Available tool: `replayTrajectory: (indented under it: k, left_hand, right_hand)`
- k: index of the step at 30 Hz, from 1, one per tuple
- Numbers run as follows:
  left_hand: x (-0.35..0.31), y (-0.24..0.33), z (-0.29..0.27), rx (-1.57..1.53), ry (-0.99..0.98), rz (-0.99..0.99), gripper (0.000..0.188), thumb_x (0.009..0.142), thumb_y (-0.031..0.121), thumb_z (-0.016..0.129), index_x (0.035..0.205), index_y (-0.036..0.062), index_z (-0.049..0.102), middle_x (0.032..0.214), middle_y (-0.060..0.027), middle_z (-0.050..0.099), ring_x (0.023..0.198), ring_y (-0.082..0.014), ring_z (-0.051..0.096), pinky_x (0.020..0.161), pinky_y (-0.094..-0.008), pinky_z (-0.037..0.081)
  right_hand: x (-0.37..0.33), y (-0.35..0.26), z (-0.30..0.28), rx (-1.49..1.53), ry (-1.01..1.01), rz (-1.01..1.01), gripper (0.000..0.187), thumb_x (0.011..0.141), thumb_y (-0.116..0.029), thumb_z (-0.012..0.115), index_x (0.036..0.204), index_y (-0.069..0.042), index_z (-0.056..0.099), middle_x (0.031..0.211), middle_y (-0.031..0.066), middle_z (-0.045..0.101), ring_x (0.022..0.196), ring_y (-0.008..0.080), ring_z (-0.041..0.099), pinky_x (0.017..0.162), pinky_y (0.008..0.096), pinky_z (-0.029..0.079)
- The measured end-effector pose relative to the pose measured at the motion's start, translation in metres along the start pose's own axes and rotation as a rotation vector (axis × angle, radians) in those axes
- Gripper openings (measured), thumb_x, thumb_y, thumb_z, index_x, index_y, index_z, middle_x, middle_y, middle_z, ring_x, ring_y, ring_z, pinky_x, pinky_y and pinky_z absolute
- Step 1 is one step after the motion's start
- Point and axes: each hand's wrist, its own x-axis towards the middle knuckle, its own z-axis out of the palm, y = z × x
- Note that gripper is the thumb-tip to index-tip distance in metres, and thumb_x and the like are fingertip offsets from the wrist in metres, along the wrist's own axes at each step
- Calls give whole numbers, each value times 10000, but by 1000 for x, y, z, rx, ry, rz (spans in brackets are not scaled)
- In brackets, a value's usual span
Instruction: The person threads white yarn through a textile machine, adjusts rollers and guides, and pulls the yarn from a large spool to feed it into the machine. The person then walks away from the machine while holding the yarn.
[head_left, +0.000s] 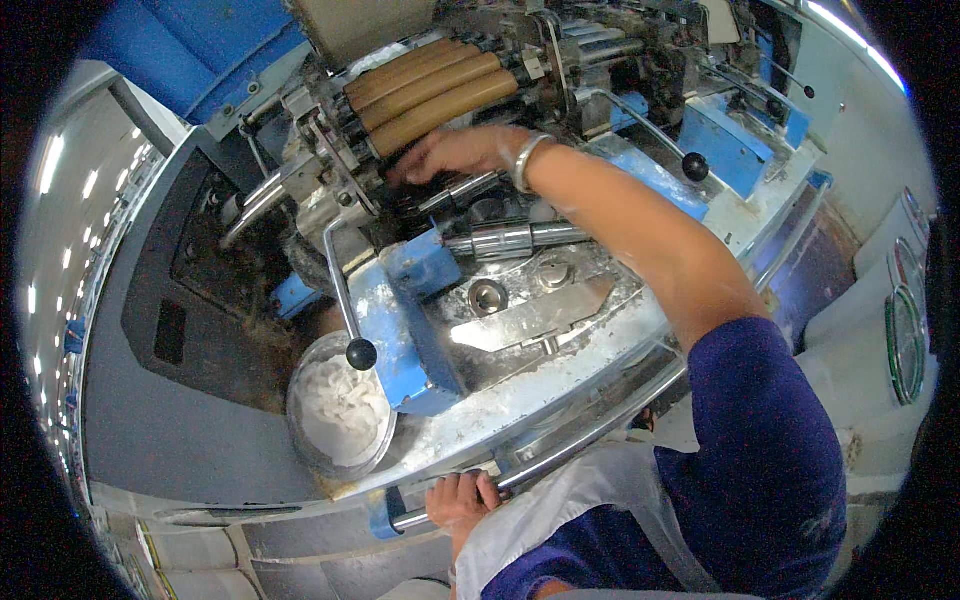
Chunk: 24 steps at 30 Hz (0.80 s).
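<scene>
My left hand (465, 497) is closed round a shiny metal rail (560, 457) along the front of a machine. My right hand (455, 155), with a pale band on its wrist, reaches over the machine to the lower edge of the brown rollers (440, 103). That hand is smeared by motion; its fingertips are lost in the dark gap beneath the rollers, so its grip does not show. Below it lie polished steel shafts (515, 240). A flat metal plate (540, 315) and a dark ring (488, 297) rest on the powdery machine bed.
A clear round tub (343, 410) of white powdery material stands at the front left. Levers with black knobs (361, 353) stick out beside blue blocks (405, 330). Another black-knobbed lever (695, 166) is at right. White bins (890, 330) stand at the far right.
</scene>
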Motion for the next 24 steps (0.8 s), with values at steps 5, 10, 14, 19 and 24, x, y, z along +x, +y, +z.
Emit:
replayTrajectory:
  k: [5, 10, 14, 19, 24]
  left_hand:
    - [-1, -1, 1, -3, -7, -2, 121, 748, 201, 632, 670, 112, 606, 601, -66, 525, 537, -268, 502, 506, -396, 351]
    - [1, 0, 1, -12, 20, 20, 139, 760, 201, 636, 666, 104, 605, 614, -74, 541, 547, -268, 515, 511, -396, 359]
    - [3, 5, -2, -3, 8, -5, 140, 766, 201, 632, 669, 102, 613, 624, -73, 551, 571, -279, 527, 535, -402, 370]
    - [5, 8, -9, -43, -35, -1, 131, 767, 172, 610, 680, 75, 600, 636, -120, 545, 566, -322, 519, 536, -436, 384]
    - [4, 4, -3, -33, 21, 23, 124, 764, 191, 618, 687, 95, 604, 646, -99, 557, 565, -293, 523, 523, -411, 369]
  right_hand:
    - [-71, -17, 8, 972, 119, -435, 324, 860, -270, 675, 1050, -11, 638, 1044, 141, 658, 988, 230, 639, 912, 371, 511]
    - [-108, -27, 6, 299, 573, -202, 283, 817, -316, 731, 899, -64, 631, 737, 19, 631, 611, 84, 598, 457, 197, 460]
    - [-87, -22, 32, -57, 555, -20, 491, 763, -383, 767, 1091, -47, 625, 786, 59, 661, 739, 115, 614, 623, 257, 488]
    - [-65, -9, 46, -194, 396, -22, 264, 767, -280, 748, 804, -20, 726, 777, 73, 706, 720, 131, 626, 665, 305, 489]
    - [-88, 3, -1, -1252, 817, 435, 158, 813, -193, 618, 869, -81, 715, 882, 183, 675, 870, 336, 657, 775, 450, 521]
